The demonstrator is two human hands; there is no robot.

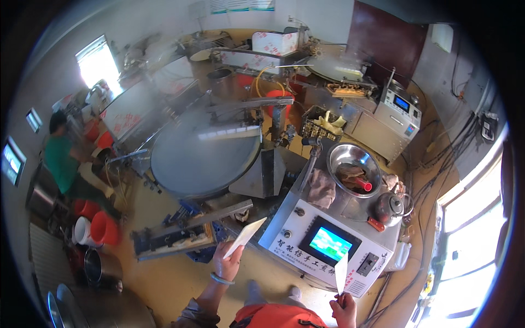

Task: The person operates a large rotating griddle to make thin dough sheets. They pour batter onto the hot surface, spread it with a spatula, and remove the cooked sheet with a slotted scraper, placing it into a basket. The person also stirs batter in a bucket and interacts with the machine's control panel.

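My left hand (226,265), with a light bracelet at the wrist, is closed round a flat cream-coloured scraper (247,235) that points up and to the right. In my right hand (344,310) is a spatula (342,275) with a pale, pointed blade and a dark red handle, its blade standing upright before the control box. Ahead of me is a large round griddle (202,158) with a pale strip across its far right part. The control box (284,232) with a lit screen (330,240) stands just beyond my right hand.
On the control box are a steel bowl (334,158) holding brown cloths and a red-handled thing, a kettle (389,206) and a cloth (321,188). At left a person in green (60,158) bends near red buckets (104,227). Cables (437,169) hang at right; steam hazes the back.
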